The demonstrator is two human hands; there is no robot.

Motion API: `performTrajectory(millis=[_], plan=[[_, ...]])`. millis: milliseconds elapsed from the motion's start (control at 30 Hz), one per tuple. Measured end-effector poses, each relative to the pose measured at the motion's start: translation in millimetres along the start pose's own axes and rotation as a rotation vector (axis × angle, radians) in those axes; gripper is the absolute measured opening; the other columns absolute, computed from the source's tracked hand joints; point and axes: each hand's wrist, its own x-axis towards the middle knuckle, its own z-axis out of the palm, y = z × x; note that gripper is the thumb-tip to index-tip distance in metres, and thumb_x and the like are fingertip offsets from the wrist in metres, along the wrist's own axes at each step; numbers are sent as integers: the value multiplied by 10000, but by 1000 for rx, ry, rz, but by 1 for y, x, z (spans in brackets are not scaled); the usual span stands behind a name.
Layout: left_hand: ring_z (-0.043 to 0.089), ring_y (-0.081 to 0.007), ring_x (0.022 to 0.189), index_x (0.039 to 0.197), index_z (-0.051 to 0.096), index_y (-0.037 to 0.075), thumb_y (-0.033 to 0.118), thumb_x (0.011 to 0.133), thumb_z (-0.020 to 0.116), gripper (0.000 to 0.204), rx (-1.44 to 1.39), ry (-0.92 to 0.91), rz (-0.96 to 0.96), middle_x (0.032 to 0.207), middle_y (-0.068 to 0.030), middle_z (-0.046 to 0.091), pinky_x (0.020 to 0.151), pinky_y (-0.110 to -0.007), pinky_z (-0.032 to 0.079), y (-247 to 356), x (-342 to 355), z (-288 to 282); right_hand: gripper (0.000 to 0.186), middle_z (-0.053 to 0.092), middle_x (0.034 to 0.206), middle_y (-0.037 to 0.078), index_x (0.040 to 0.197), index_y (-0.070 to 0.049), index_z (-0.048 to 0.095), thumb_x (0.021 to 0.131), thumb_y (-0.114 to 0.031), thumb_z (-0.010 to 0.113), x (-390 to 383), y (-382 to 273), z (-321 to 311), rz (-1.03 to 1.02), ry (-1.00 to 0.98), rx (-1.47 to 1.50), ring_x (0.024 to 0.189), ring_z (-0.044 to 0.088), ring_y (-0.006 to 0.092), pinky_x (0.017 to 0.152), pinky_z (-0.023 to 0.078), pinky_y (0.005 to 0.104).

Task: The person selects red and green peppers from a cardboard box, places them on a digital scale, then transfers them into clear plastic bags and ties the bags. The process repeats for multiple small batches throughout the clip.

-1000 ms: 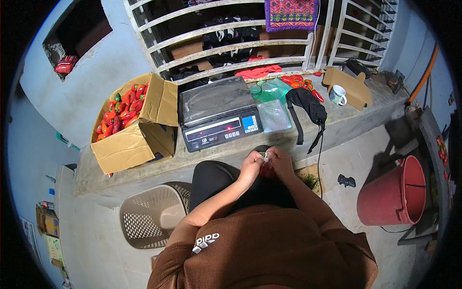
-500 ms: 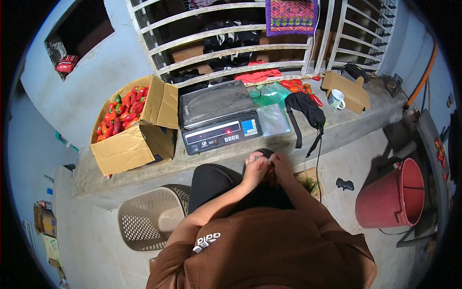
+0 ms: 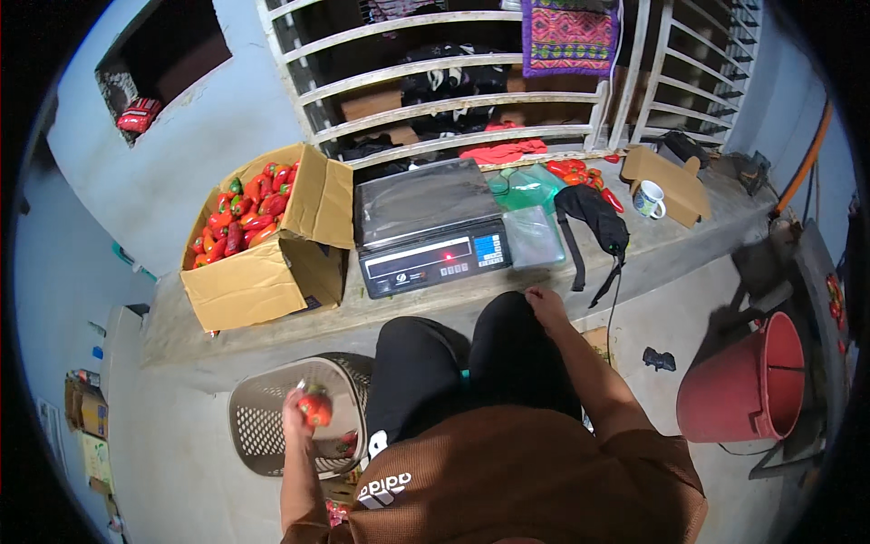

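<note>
Over the beige plastic basket (image 3: 258,435) at my left, my left hand (image 3: 294,415) is closed around a red pepper (image 3: 315,410) with a greenish top. Inside the basket, near its right side, more red shows low down. My right hand (image 3: 546,308) lies by my right knee, with its fingers curled in. Whatever it may hold is hidden. On the ledge ahead stands a digital weighing scale (image 3: 430,258) with a dark plate. To its left, a cardboard box (image 3: 245,304) is heaped with red peppers (image 3: 240,218), a few partly green.
Right of the scale lie clear and green plastic bags (image 3: 535,238), several loose red peppers (image 3: 575,170) and a black pouch with straps (image 3: 594,218). A mug (image 3: 649,199) stands by an open carton (image 3: 671,181). A red bucket (image 3: 739,390) is on the floor at right.
My hands were together between my knees and have parted. My left hand has swung left and down over the basket with a red pepper; my right stays near the right knee.
</note>
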Motion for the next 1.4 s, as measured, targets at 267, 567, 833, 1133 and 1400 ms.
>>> performTrajectory(millis=[267, 567, 833, 1133, 1400], plan=[[616, -335, 736, 932, 572, -30, 199, 758, 487, 300, 656, 320, 27, 835, -182, 598, 603, -459, 524, -138, 30, -245, 140, 587, 833, 128, 816, -72, 587, 761, -199, 567, -16, -5, 13, -307, 236, -406, 812, 560, 308, 714, 441, 388], [394, -380, 1142, 1193, 438, -42, 220, 729, 600, 557, 1104, 960, 563, 1211, -277, 425, 968, -408, 303, -10, 66, 7, 177, 545, 913, 117, 891, -118, 567, 729, -181, 602, -13, -38, -7, -293, 269, -606, 872, 522, 314, 756, 424, 405], [279, -392, 1223, 1277, 373, 95, 335, 717, 639, 665, 1354, 501, 1403, 1321, -230, 316, 994, -473, 246, 251, 83, 221, 305, 536, 956, 134, 966, -102, 514, 686, -154, 622, 17, -31, -11, -260, 252, -583, 913, 521, 347, 768, 425, 416], [2, -323, 1338, 1393, 108, 285, 729, 547, 594, 1071, 1868, 580, 106, 1457, -126, -7, 1067, -482, 93, 288, 173, 217, 289, 541, 908, 162, 975, -49, 516, 710, -131, 595, 19, -11, -22, -455, 355, -535, 876, 525, 359, 753, 438, 412], [265, -414, 1245, 1282, 383, 182, 545, 520, 690, 898, 2077, 631, 346, 1372, -221, 226, 1005, -480, 256, 273, 151, 236, 498, 552, 992, 156, 1091, -17, 499, 663, -175, 698, 65, -39, -4, -207, 93, -104, 872, 568, 272, 766, 457, 364]])
